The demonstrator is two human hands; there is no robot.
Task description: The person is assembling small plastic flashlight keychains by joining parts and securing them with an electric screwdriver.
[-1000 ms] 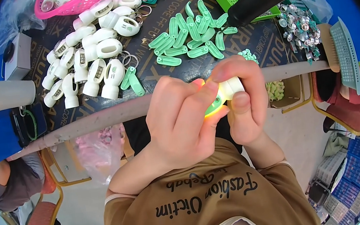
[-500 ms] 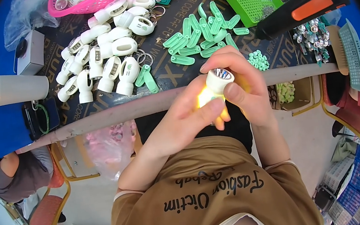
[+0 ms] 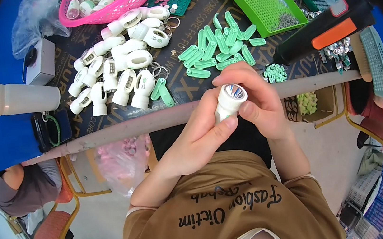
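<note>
Just in front of the table edge I hold a small white flashlight (image 3: pixel 226 108) with a shiny reflector, its lens end tilted up. My left hand (image 3: pixel 203 141) wraps the body, thumb pressed along the side; the lower end is hidden in the fingers. My right hand (image 3: pixel 262 103) curls around the lens end, with its thumb and fingers close about the rim. No glow comes from the flashlight. Beyond my hands lie several green oval plastic pieces (image 3: pixel 220 39) and a small heap of green buttons (image 3: pixel 274 73). To the left sit several white keyring flashlights (image 3: pixel 138 59).
A pink basket (image 3: pixel 114 12) of flashlights stands at the far left, near a green tray (image 3: pixel 278 6) of small metal parts. At right lies a black-and-orange power tool (image 3: pixel 324 29). A white bottle-shaped object (image 3: pixel 24 97) lies left. Seated people (image 3: pixel 27 187) are on both sides.
The flashlight was glowing brightly between my hands and is now dark. My grip is nearly the same; the whole view has shifted slightly.
</note>
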